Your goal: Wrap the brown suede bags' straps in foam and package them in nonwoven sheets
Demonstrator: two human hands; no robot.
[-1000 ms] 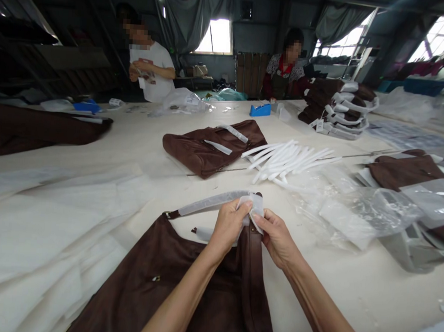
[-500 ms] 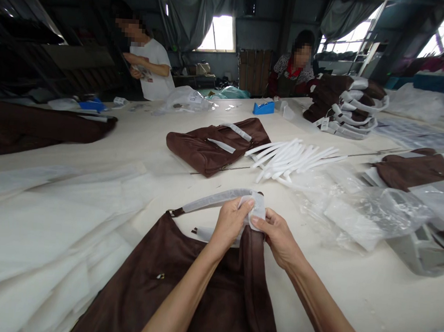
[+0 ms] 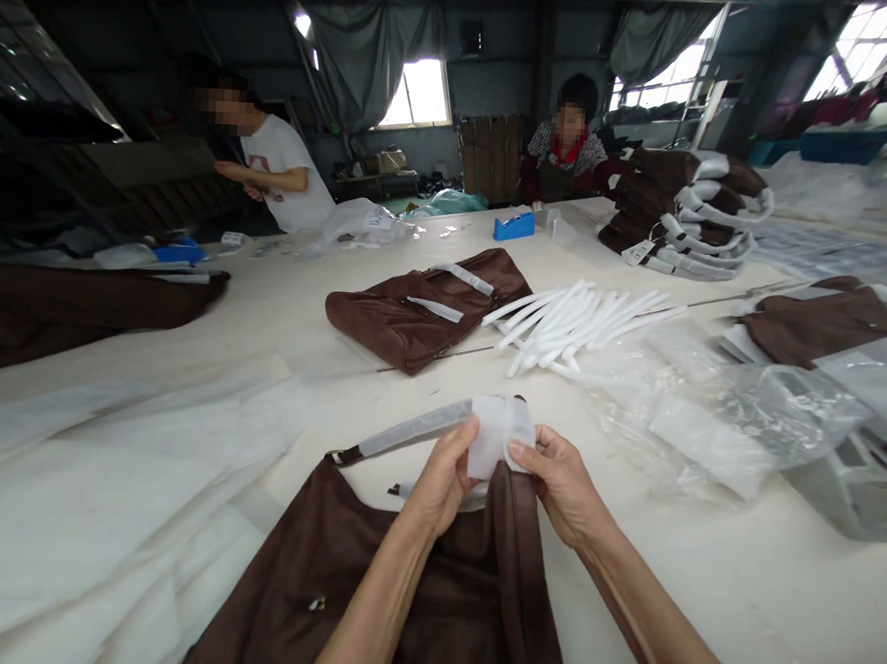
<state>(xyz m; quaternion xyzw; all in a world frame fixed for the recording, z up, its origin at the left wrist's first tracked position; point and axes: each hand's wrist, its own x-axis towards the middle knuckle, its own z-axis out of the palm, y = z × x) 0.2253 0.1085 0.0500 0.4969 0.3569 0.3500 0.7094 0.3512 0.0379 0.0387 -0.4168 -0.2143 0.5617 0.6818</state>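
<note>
White table [image 3: 669,576] beneath all, dark brown bag [image 3: 391,569] on it nearest the wearer, left hand [image 3: 439,477] and right hand [image 3: 562,480] at its strap, fingers of both pinching opposite edges of a white sheet [image 3: 491,437], blue tape dispenser [image 3: 514,226] well beyond.

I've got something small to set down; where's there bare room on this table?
The pale table is bare right of the right hand, below the crumpled clear plastic, and between the folded brown bag at left and the brown bag lying mid-table. It's crowded around the slender white tubes; thin whitish sheets cover the near left.
</note>
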